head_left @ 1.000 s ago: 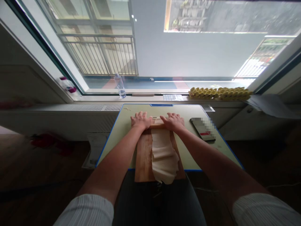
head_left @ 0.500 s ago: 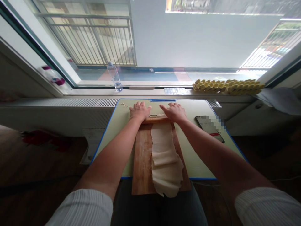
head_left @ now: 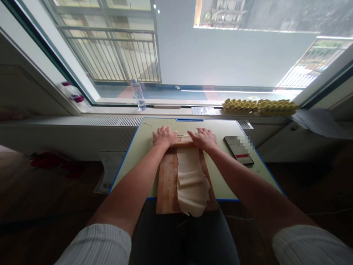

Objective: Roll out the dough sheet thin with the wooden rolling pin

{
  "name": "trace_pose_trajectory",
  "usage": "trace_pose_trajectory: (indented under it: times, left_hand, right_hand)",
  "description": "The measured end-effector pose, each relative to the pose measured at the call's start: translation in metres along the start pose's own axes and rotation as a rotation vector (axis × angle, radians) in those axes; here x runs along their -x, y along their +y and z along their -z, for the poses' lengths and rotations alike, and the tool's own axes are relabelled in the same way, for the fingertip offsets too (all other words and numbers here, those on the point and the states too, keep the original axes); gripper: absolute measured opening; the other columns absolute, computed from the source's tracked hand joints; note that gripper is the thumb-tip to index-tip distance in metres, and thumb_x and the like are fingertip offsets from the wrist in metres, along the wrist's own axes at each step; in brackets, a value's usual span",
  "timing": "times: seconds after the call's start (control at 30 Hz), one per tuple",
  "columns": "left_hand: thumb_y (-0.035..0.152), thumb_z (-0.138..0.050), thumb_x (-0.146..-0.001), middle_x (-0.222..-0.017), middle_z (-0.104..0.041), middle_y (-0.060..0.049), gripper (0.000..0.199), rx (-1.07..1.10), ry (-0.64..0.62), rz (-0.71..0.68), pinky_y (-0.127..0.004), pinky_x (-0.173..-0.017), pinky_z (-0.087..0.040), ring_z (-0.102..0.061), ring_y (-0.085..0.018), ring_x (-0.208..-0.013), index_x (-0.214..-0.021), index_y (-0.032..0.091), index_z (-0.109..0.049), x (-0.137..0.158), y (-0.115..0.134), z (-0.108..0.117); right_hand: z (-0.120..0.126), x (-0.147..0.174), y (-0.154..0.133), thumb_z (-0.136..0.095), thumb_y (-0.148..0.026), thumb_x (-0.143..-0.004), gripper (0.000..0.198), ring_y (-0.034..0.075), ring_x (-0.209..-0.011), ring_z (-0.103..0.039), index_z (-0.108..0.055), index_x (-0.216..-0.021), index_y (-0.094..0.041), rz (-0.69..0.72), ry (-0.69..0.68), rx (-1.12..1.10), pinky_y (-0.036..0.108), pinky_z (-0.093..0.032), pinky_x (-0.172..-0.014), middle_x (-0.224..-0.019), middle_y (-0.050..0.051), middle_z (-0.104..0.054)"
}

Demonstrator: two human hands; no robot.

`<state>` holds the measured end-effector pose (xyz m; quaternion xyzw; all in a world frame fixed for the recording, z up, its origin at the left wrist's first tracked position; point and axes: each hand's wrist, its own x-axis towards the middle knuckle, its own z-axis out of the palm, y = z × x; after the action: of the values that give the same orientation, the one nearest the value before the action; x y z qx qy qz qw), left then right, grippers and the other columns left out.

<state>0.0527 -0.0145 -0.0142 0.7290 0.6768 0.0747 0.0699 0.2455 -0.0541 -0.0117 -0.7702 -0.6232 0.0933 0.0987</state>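
While both palms press down on a wooden rolling pin (head_left: 184, 144) at the far end of the cutting board (head_left: 167, 180), the left hand (head_left: 164, 136) lies flat and open with fingers spread over the pin's left end, and the right hand (head_left: 203, 138) lies the same way over its right end; neither hand curls around it, so the hold is pressure from above and not a grip. A pale sheet of dough (head_left: 191, 180) runs from under the pin toward the person, along the right half of the board; it is thin, creased in soft folds across its middle, ragged at the near edge, and hangs a little past the board's near end. Such a sheet looks light, limp and easy to tear or stretch, probably a bit tacky; it is best lifted by a broad edge with flat fingers, or carried wound on the pin. The board lies lengthwise on a pale desk (head_left: 138, 154) edged in blue; a phone (head_left: 238, 150) rests to the right of the board, well apart from the dough.
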Motion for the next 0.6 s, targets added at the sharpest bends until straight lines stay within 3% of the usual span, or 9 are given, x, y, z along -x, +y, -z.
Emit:
trace_pose_trajectory:
  times: [0.27, 0.4, 0.6]
  left_hand:
    - [0.059, -0.037, -0.099, -0.155, -0.060, -0.012, 0.057, -0.015, 0.025, -0.018, -0.059, -0.117, -0.039, -0.054, -0.035, -0.139, -0.137, 0.029, -0.068, 0.039, -0.002, 0.001]
    - [0.060, -0.035, -0.101, -0.146, -0.066, -0.012, 0.055, -0.041, 0.064, -0.030, -0.058, -0.115, -0.040, -0.057, -0.034, -0.133, -0.128, 0.030, -0.072, 0.059, -0.002, 0.000]
    - [0.058, -0.035, -0.102, -0.147, -0.065, -0.010, 0.052, -0.050, 0.101, -0.048, -0.057, -0.116, -0.039, -0.056, -0.033, -0.135, -0.131, 0.033, -0.070, 0.081, -0.004, -0.002]
  right_hand:
    - [-0.001, 0.044, 0.000, -0.033, -0.072, -0.104, 0.070, 0.036, -0.133, -0.055, -0.063, -0.142, -0.021, 0.010, 0.059, 0.068, 0.052, -0.039, -0.111, -0.148, 0.016, -0.063]
    - [-0.002, 0.064, 0.002, -0.034, -0.067, -0.106, 0.063, 0.035, -0.130, -0.056, -0.068, -0.132, -0.021, 0.044, 0.116, 0.102, 0.053, -0.037, -0.110, -0.142, 0.016, -0.067]
    - [-0.002, 0.084, 0.005, -0.032, -0.068, -0.106, 0.066, 0.036, -0.130, -0.055, -0.068, -0.134, -0.020, 0.071, 0.108, 0.131, 0.052, -0.037, -0.109, -0.139, 0.017, -0.068]
